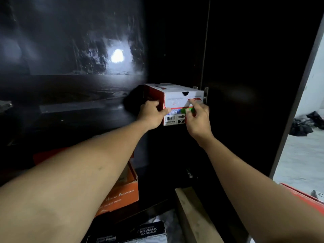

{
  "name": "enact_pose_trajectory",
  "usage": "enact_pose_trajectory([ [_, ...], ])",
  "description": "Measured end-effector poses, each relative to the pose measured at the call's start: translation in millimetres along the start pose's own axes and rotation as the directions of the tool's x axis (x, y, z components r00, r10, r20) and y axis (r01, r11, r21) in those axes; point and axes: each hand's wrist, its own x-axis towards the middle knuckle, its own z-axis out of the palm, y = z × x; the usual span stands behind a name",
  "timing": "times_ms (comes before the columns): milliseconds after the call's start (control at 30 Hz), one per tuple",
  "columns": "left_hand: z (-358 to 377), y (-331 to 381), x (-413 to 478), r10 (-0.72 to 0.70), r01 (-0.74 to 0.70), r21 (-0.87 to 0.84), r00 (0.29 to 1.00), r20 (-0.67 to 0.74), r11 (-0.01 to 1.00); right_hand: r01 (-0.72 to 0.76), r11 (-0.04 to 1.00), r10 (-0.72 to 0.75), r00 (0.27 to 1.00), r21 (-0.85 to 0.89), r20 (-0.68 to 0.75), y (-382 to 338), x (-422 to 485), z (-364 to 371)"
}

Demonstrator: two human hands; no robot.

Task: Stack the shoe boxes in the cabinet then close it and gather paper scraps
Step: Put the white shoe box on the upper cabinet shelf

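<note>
From the head camera, I have the white-and-red cardboard shoe box [177, 99] held up between both hands in front of the dark, glossy cabinet [245, 76]. Its short labelled end faces me, so its long axis runs away from me into the cabinet. My left hand [151, 114] is curled round the near left corner. My right hand [199, 120] pinches the right edge of that end with its fingertips. The open dark shelf [78, 109] lies to the left of the box, so I judge the left hand leads the push inward. Whether the box rests on anything I cannot tell. Lower down sits a matte orange cardboard shoe box [122, 195].
</note>
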Motion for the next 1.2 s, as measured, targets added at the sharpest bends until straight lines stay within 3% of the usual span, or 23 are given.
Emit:
enact_pose_trajectory([
  [133,15.7,4.3,18.6,-0.035,0.039,0.059,0.997,-0.066,0.997,-0.077,0.997,0.079,0.992,-0.028,0.102,11.4,27.3,5.0],
  [300,24.6,-4.8,38.6,-0.053,0.058,0.064,0.996,-0.073,0.996,-0.016,1.000,0.011,0.960,0.017,0.280,17.9,40.2,12.2],
  [433,29.9,-5.2,44.9,-0.062,0.067,0.109,0.997,-0.049,0.992,-0.036,0.999,0.036,0.945,-0.007,0.324,20.6,37.7,12.8],
  [567,24.2,-1.6,36.3,-0.117,0.102,0.172,0.990,0.081,0.980,-0.076,0.997,0.070,0.964,0.014,0.256,21.2,30.1,6.9],
  [700,11.1,-9.8,-9.6,-0.066,0.051,0.105,0.988,0.143,0.993,-0.155,0.985,0.139,0.973,0.073,0.186,37.7,6.8,6.9],
  [833,-12.1,-28.5,-59.3,-0.032,0.024,0.056,0.989,0.147,0.998,-0.199,0.975,0.215,0.954,-0.097,0.207,61.5,-25.8,2.6],
  [933,-22.0,-48.9,-102.8,-0.126,0.119,0.055,0.983,0.131,0.991,-0.255,0.957,0.283,0.924,-0.139,0.255,72.0,-56.7,-11.8],
  [1067,-10.4,-67.1,-166.8,-0.248,0.232,0.094,0.940,0.235,0.968,-0.357,0.923,0.385,0.874,-0.143,0.298,93.6,-123.0,-38.5],
  [1200,28.8,-75.4,-210.4,-0.255,0.207,0.166,0.895,0.366,0.964,-0.483,0.845,0.521,0.840,-0.229,0.152,129.0,-200.9,-41.7],
])
